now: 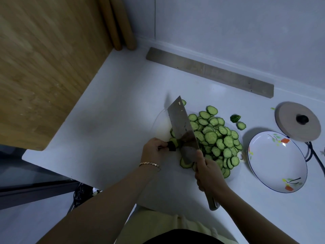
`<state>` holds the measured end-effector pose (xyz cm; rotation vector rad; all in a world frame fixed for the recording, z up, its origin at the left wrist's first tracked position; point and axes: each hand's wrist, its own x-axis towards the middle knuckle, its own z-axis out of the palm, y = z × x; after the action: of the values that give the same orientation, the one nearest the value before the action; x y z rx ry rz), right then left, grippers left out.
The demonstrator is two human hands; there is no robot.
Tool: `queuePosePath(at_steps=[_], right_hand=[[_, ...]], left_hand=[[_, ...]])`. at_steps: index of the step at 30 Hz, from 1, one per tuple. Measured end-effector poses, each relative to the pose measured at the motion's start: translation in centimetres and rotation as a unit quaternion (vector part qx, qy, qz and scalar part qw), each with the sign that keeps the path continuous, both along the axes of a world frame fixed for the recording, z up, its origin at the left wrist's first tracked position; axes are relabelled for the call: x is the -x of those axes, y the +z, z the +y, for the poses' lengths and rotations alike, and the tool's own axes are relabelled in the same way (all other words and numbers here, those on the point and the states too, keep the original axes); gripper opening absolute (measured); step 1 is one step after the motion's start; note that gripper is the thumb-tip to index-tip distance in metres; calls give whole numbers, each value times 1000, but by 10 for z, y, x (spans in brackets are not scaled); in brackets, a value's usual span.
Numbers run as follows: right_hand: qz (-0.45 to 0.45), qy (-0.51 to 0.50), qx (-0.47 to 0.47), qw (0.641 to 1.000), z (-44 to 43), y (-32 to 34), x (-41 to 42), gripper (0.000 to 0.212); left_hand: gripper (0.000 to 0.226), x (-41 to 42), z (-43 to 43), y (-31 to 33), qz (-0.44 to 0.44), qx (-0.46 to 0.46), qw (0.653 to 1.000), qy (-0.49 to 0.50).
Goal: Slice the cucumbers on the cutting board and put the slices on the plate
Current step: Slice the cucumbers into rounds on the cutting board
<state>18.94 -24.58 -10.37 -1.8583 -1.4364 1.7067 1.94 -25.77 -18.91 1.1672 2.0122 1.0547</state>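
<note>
Fingers of the left hand [154, 148] are curled round the dark green stub of a cucumber [173, 144], which is pinned against the cutting board [161, 127]; a thin bracelet [150, 164] is worn on that wrist. The right hand [209, 175] is closed round the handle of a cleaver [182, 127], whose broad blade is set on the stub just beside the left fingertips, with its tip pointed away from the person.

A white plate [276, 162] with a blue rim and painted flowers is placed on the counter [114, 103] just to the right of the board. Its painted inside is seen whole, and the slices have not yet been put on it. A round wooden lid [299, 124] with a dark knob is laid behind the plate.

Cucumber slices [216, 138] are heaped on the board to the right of the blade: thin rounds, pale green inside, ringed with dark skin, many overlapped. One stray slice [241, 125] and a dark end piece [235, 118] are left on the counter between the heap and the lid.
</note>
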Motion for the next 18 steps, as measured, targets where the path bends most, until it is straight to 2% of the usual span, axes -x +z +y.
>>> queuePosePath(at_steps=[3, 8, 18], right_hand=[[-8, 19, -15, 1000, 0, 1, -1, 51], [-53, 76, -51, 994, 1, -7, -3, 52], [-92, 118, -51, 987, 3, -13, 4, 50]], left_hand=[[18, -1, -1, 0, 12, -14, 1000, 0], [14, -3, -1, 5, 20, 11, 1000, -3], [13, 0, 1, 6, 50, 10, 998, -28]])
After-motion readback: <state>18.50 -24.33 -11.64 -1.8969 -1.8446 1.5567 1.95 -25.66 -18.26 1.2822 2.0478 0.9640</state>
